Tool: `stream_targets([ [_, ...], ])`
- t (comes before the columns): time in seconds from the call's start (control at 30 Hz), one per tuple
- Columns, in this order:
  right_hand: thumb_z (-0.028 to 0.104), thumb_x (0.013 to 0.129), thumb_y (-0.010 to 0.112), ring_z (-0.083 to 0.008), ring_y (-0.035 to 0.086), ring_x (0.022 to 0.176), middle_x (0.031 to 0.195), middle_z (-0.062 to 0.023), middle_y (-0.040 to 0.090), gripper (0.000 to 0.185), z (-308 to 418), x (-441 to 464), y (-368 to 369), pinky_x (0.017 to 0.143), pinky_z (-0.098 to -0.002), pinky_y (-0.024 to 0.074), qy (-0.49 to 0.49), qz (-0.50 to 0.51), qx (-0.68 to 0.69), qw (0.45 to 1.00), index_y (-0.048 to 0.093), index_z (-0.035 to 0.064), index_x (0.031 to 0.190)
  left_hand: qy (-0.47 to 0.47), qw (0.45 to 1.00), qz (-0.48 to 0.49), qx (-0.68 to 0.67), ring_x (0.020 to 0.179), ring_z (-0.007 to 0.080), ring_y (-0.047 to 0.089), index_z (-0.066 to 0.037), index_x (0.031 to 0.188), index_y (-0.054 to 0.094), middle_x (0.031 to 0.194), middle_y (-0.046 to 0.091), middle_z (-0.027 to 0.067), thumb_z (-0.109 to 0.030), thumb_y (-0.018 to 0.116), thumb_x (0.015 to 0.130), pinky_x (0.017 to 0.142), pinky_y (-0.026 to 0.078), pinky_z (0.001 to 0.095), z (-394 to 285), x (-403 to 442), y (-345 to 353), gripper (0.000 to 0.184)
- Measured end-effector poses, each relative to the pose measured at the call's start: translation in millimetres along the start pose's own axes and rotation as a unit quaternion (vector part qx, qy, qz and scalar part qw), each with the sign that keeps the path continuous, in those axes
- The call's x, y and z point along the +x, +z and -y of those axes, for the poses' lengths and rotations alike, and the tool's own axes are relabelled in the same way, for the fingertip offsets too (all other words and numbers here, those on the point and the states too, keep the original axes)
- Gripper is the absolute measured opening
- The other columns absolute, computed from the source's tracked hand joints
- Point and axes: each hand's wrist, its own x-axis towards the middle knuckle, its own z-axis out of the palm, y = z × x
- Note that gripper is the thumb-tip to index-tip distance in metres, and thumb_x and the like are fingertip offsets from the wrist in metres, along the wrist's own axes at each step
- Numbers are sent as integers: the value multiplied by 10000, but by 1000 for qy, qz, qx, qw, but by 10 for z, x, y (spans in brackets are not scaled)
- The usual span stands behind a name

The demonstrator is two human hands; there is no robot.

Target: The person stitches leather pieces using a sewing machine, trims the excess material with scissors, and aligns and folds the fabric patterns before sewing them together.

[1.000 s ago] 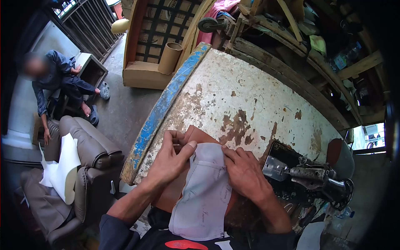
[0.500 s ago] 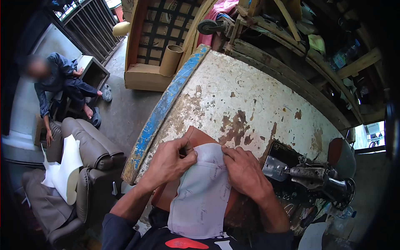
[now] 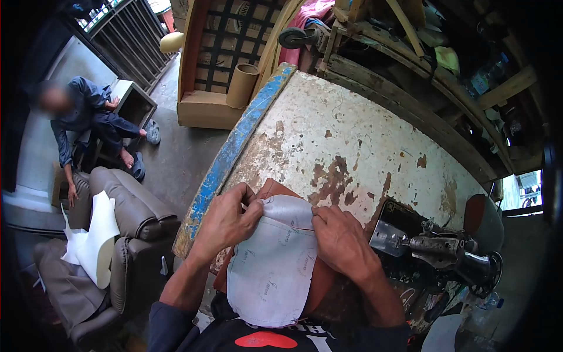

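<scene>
A pale grey piece of leatherette backing (image 3: 270,276), printed with small lettering, hangs between my two hands with a seam or fold across its upper part. My left hand (image 3: 226,220) is closed, pinching its upper left edge between thumb and fingers. On the other side, my right hand (image 3: 343,237) pinches the right edge near that seam. Behind and under the grey piece lies a reddish-brown leatherette piece (image 3: 274,188), mostly covered, showing at the top and along the right. Just right of my right hand stands a sewing machine (image 3: 434,249).
The worn white table (image 3: 363,129) has a blue-painted edge (image 3: 234,146). Wooden shelving (image 3: 410,117) with clutter runs along its far side. At left, a person (image 3: 94,117) sits beside a grey-brown recliner (image 3: 129,205) with a white sheet (image 3: 97,240) draped on it.
My left hand has shifted a little left and up, drawing the grey piece with it. The piece now lies flatter and wider, its seam more exposed. My right hand has barely moved.
</scene>
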Motion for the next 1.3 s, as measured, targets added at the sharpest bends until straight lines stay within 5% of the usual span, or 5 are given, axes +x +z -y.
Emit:
stream_targets([
  [0.23,31,882,579,-356,656,1005,1098,-187,675,104,-39,52,-21,836,-477,552,-7,20,12,1000,661,-21,918,-43,992,57,-101,873,244,728,36,1129,673,968,758,135,-262,754,913,807,563,376,51,141,46,377],
  [0.33,28,881,579,-365,661,988,1056,-186,663,123,-10,95,-55,840,-480,557,-1,40,-1,999,649,-18,971,-9,994,55,-98,843,163,675,-2,1143,665,921,729,77,-232,777,902,777,543,328,91,175,83,351],
  [0.6,7,867,612,-367,648,934,1030,-162,651,468,-5,152,44,829,-475,551,5,-29,3,1000,634,-7,1335,38,998,-55,-21,815,241,717,11,1112,662,885,733,135,-97,709,852,788,564,381,-123,50,145,286],
  [0.9,82,934,565,-285,656,1057,1089,-126,652,236,61,166,21,859,-433,538,2,-12,-79,997,683,7,1125,67,992,-99,-42,771,237,723,-1,1075,666,863,742,135,-84,689,857,757,565,373,-136,-6,219,234],
  [1.3,49,863,626,-299,616,1127,1143,-115,653,362,102,239,-19,923,-459,509,7,24,-115,993,722,27,1210,51,993,-101,-37,795,241,734,8,1086,667,875,754,140,-77,693,861,775,570,373,-102,69,209,242],
])
